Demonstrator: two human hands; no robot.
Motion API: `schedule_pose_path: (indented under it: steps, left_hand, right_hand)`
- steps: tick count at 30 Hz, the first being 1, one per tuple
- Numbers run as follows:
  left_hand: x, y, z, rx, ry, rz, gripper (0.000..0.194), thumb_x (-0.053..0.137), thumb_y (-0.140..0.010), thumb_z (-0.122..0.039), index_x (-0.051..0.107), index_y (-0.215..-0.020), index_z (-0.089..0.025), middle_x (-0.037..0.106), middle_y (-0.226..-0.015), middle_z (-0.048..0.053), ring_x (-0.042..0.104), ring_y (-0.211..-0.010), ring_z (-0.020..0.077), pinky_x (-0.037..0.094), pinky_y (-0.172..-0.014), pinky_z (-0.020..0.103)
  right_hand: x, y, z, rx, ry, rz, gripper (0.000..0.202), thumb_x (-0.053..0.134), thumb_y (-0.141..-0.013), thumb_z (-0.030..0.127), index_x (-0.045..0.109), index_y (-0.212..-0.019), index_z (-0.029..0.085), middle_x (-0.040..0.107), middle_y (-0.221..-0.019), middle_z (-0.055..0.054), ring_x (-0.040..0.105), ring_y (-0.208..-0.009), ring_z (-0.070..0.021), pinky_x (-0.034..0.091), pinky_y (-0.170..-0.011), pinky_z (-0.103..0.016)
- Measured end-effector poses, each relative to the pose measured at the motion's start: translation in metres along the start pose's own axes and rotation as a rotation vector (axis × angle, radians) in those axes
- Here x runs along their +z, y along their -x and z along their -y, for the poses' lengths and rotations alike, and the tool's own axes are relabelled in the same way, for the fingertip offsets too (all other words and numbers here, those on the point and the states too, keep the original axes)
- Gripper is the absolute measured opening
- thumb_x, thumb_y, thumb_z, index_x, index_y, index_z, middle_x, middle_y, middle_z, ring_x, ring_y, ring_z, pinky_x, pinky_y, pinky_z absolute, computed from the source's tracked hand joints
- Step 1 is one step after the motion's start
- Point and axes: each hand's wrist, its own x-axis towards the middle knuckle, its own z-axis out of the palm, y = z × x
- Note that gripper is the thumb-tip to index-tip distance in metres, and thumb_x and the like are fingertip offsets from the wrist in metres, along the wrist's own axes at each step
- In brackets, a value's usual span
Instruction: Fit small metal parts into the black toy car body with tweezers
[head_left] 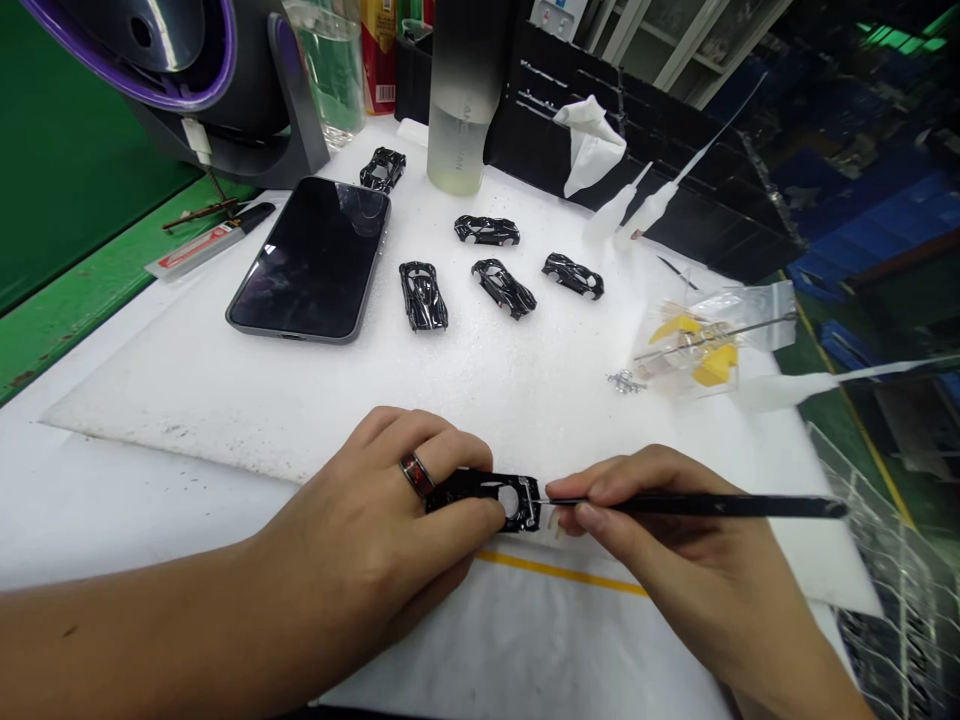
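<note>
I am working at the near edge of a white foam sheet (247,400) laid over a white table (90,520), with a yellow line running under my hands. To my left the surface turns green, and to my right the room falls away into dark shelving and blue crates.

My left hand (375,530) is closed on a small black toy car (487,497), thumb below and fingers curled over the top, a ring on one finger. The car lies flat with its long axis running left to right, its open end facing my right hand. My right hand (675,540) pinches a thin black stick (712,505) between thumb and fingertips; the stick lies almost level, its tip touching the car's right end and its tail pointing away to the right. Both forearms come in low from the bottom of the view, and the two hands sit just beside each other.

Farther out lie a clear bag (712,345) with yellow parts, a few small screws (624,380), a dark phone (311,258) and five more black toy cars (502,287). Behind them stand a frosted bottle (459,130), a glass of water (334,65), a white cloth (592,140) on a black rack and a purple-rimmed machine (195,70).
</note>
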Motion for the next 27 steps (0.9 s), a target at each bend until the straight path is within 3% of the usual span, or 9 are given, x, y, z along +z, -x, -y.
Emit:
schedule_pose_path:
  steps: [16,27]
  left_hand:
    - [0.0005,0.0002,0.0003,0.013,0.002,-0.013,0.02,0.058,-0.099,-0.01,0.07,-0.111,-0.02,0.063,-0.113,0.006,0.053,-0.102,0.022,0.042,-0.088,0.04]
    - [0.0002,0.0001,-0.0005,0.002,-0.002,-0.002,0.022,0.058,-0.099,-0.01,0.07,-0.113,-0.021,0.063,-0.112,0.006,0.053,-0.1,0.0222,0.041,-0.087,0.04]
  right_hand:
    - [0.0005,0.0014,0.0002,-0.029,0.087,0.043,0.015,0.073,-0.094,0.018,0.069,-0.092,0.032,0.079,-0.1,0.006,0.076,-0.095,-0.0112,0.062,-0.085,-0.019]
    - [0.0021,0.0003,0.0029,-0.017,0.032,-0.032,0.012,0.073,-0.094,0.02,0.066,-0.089,0.029,0.077,-0.094,0.001,0.075,-0.083,-0.0137,0.062,-0.077,-0.023]
